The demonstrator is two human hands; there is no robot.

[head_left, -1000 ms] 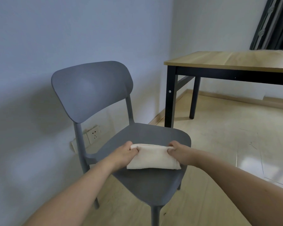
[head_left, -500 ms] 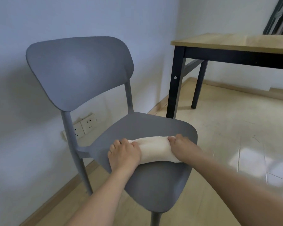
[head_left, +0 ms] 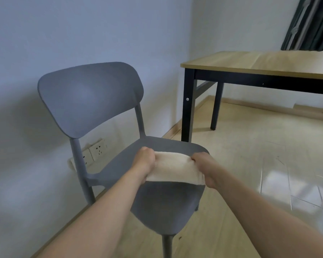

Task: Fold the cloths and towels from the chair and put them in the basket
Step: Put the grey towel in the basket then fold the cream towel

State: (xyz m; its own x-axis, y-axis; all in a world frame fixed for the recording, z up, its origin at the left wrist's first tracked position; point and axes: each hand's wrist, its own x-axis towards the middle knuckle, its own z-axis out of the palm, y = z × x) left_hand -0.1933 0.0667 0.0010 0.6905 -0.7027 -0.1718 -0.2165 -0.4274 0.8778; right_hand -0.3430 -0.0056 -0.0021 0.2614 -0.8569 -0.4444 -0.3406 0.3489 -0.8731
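A person's left hand (head_left: 145,163) and right hand (head_left: 204,167) each grip one end of a folded cream terry towel (head_left: 175,169), holding it over the seat of a grey moulded plastic chair (head_left: 93,97). A wooden-topped table with black legs (head_left: 250,61) stands to the right, near white wall sockets (head_left: 95,151).

A wooden-topped table (head_left: 268,62) on black legs, dark curtains (head_left: 309,25), and wall sockets (head_left: 95,151) low down.
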